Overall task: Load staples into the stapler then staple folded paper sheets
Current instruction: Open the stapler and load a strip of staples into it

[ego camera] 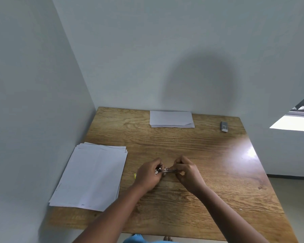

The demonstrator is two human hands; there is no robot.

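A small metal stapler point(166, 170) is held just above the middle of the wooden table point(209, 155). My left hand point(148, 174) grips its left end, where a bit of yellow shows under the palm. My right hand point(186, 172) pinches the thin metal part at its right end. Most of the stapler is hidden by my fingers. A stack of flat white paper sheets point(91, 174) lies at the table's left side. Folded white sheets point(171, 118) lie at the far edge against the wall. A small grey staple box point(224, 126) sits at the far right.
Walls close off the table's left and far sides. The right and near edges are open to the floor. A window opening point(298, 118) shows at the right.
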